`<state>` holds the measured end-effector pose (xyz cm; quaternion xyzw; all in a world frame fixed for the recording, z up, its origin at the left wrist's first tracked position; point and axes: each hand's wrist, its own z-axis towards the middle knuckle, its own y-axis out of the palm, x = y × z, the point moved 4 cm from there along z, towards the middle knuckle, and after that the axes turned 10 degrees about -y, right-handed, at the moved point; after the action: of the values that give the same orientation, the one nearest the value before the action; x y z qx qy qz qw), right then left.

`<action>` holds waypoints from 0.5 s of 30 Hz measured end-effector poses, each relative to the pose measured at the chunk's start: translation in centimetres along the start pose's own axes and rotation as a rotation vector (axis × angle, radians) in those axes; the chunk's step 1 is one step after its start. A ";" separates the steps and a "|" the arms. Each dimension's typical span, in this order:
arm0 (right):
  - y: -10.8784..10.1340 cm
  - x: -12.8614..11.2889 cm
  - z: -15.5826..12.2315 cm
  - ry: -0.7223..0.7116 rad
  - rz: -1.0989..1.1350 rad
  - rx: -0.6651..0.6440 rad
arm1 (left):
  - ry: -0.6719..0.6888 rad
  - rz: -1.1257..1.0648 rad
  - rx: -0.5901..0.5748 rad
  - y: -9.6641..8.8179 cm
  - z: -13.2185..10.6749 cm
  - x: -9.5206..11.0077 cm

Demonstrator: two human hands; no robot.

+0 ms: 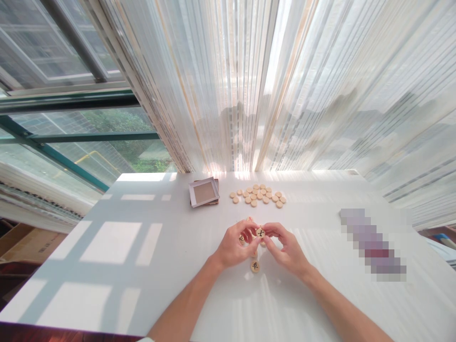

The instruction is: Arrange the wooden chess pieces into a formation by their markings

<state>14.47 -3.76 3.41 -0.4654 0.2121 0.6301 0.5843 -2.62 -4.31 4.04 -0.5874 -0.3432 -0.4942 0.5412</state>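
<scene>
- The left hand [235, 248] and the right hand [288, 249] are meeting just above the white table [142, 285]. Both are pinching one round wooden disc [260, 232] between thumb and fingertips, and its black-marked side is facing up toward the camera.
- The left hand is also cupping what look like two or three more discs against its palm, though the fingers are hiding most of them.
- A single disc [255, 266] is lying marked side up on the table just below the hands, touching neither.
- A loose cluster of discs [258, 194] is sitting well apart near the far edge, blank sides up, beside an open shallow box [204, 192].
- Judging by this, only a handful of pieces are being handled so far, and the bulk of the cluster is waiting untouched.
- A blurred patch [372, 244] is covering something on the table to the right.
</scene>
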 end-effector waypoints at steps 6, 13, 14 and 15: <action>0.0 -0.2 0.0 -0.008 -0.006 -0.005 | -0.004 -0.007 -0.008 0.0 0.0 -0.2; 0.1 -0.2 0.0 -0.002 -0.008 -0.013 | 0.006 -0.022 -0.017 -0.1 0.0 -0.1; 0.1 -0.3 0.0 -0.003 -0.008 -0.013 | 0.001 -0.025 -0.018 -0.1 0.0 -0.2; 0.1 -0.3 0.0 -0.005 -0.009 -0.012 | -0.005 -0.029 -0.019 -0.1 0.0 -0.2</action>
<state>14.30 -3.99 3.62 -0.4683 0.2049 0.6298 0.5848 -2.74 -4.24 3.87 -0.5887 -0.3484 -0.5039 0.5274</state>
